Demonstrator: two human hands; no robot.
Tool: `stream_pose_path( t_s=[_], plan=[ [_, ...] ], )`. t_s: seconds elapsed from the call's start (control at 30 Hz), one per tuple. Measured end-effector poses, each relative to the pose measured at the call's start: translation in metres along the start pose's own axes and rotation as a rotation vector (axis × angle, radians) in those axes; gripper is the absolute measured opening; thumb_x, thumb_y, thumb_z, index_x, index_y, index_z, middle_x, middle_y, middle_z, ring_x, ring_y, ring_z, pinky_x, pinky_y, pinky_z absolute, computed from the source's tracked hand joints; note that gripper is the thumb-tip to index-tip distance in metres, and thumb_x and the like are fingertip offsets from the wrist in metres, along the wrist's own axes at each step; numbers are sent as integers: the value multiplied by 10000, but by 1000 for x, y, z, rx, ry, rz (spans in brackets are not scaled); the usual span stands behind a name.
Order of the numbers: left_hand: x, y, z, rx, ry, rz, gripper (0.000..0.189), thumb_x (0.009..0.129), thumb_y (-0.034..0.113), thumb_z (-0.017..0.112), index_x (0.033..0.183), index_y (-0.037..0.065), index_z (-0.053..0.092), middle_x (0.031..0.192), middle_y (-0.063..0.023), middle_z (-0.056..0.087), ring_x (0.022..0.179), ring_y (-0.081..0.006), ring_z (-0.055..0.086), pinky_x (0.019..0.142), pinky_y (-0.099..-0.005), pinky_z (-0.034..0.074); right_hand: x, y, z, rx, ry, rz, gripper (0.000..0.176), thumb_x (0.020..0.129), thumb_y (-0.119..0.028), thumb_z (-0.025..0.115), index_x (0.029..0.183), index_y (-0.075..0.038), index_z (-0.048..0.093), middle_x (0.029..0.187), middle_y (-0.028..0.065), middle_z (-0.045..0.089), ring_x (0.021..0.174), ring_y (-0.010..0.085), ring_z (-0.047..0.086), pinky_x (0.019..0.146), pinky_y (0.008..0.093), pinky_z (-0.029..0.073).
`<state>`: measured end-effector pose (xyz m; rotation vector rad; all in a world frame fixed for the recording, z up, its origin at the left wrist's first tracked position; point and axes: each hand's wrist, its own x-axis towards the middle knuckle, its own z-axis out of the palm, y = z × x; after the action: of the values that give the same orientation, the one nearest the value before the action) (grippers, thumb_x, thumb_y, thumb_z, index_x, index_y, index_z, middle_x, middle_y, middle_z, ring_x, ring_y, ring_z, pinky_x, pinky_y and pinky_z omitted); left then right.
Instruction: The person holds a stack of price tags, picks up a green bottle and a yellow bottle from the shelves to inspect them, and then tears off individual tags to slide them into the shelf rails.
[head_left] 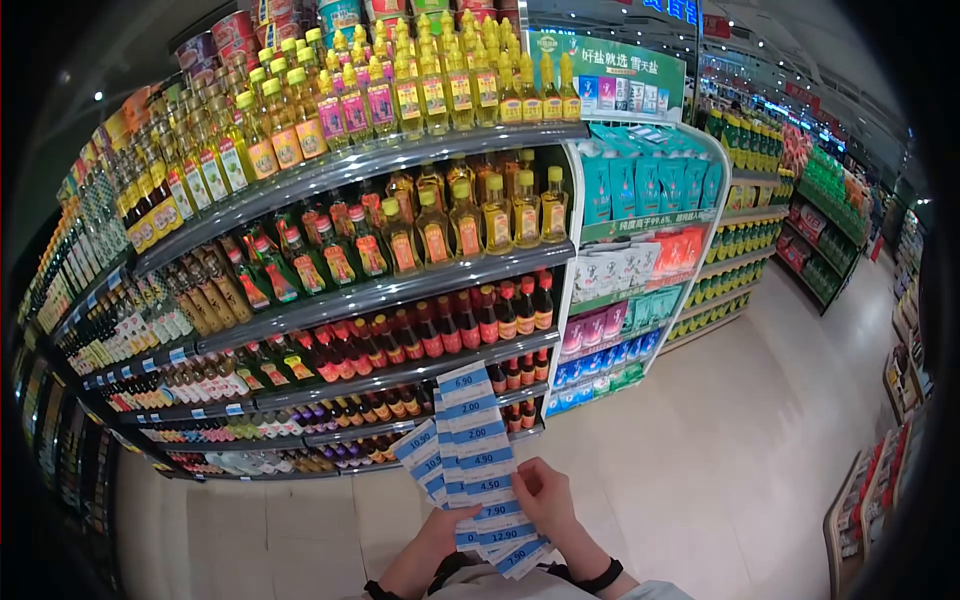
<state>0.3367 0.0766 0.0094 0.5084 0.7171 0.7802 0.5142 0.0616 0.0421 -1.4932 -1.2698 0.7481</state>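
Several long strips of blue-and-white price labels point(485, 460) fan out in front of me, printed with numbers such as 6.90, 4.90 and 12.90. My left hand point(436, 535) grips the lower left part of the strips, its thumb lying over them. At their right edge, my right hand point(545, 497) is closed, with thumb and fingertips pinched on the front strip. A shorter strip point(421, 455) marked 10.90 sticks out to the left. The lower ends of the strips hang close to my body. Dark bands circle both wrists.
A curved shelf unit point(400, 285) with rows of bottles point(465, 220) stands ahead and left. Right of it is a white-framed rack point(645, 260) with bagged goods. More shelves point(825, 230) line the aisle. Pale floor point(690, 470) runs to the right; a low display point(865, 510) stands at the right edge.
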Motion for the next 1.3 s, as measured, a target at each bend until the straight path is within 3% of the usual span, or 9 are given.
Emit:
stream_pose_path(
  t_s=[0.07,0.2,0.27,0.57,0.83,0.9,1.0,1.07,1.3],
  plan=[
    [2,12,-7,-30,54,-3,447,711,-70,581,1136,3,466,1102,-136,538,1004,-287,527,845,-421,446,13,-9,1,-64,-141,-78,126,781,-120,586,844,-17,551,648,38,592,490,68,505,472,209,403],
    [5,60,-33,46,207,60,421,711,-73,575,1115,-8,471,1084,-145,542,978,-294,536,826,-423,453,74,-22,-21,-112,-2,-286,187,765,-138,591,922,-41,562,696,67,602,513,137,555,475,255,432],
    [9,88,-50,70,214,138,407,737,-76,556,1124,4,462,1081,-145,535,978,-300,532,803,-441,465,118,-44,-47,-144,52,-292,105,777,-64,568,872,-19,565,648,31,565,480,59,481,443,193,377],
    [19,195,-39,62,439,246,381,743,-70,549,1110,-16,462,1054,-162,546,941,-304,549,776,-448,477,292,-237,-103,-403,348,-769,121,778,-105,554,843,-5,576,679,90,594,519,159,541,480,253,420],
    [35,195,-71,-34,476,493,442,704,-85,547,1127,7,456,1010,-157,564,920,-297,560,783,-431,469,396,-346,-83,-629,395,-960,192,744,-164,565,853,-12,606,763,117,626,720,252,604,675,337,473],
    [39,192,-82,55,586,470,371,717,33,586,1071,-43,505,1023,-114,554,935,-218,524,793,-324,425,418,-364,-67,-641,337,-1010,211,766,-168,558,896,-7,596,792,103,628,647,208,603,589,309,476],
    [34,195,-79,6,653,413,353,714,54,613,1037,-60,528,1002,-123,562,930,-227,530,786,-329,433,440,-384,-35,-630,243,-1072,249,794,-175,543,966,1,581,881,96,630,566,172,610,508,286,495],
    [31,192,-74,3,673,444,349,712,59,617,1030,-59,535,994,-121,566,924,-227,533,783,-328,435,441,-398,-13,-679,233,-1083,262,755,-200,554,904,8,609,906,148,616,869,274,585,784,352,457],
    [41,182,-88,-81,669,512,330,728,58,599,1032,-53,535,981,-114,570,917,-237,534,779,-333,443,444,-414,25,-747,92,-1015,276,749,-185,552,944,1,612,914,166,613,872,295,586,783,361,465]
  ],
)
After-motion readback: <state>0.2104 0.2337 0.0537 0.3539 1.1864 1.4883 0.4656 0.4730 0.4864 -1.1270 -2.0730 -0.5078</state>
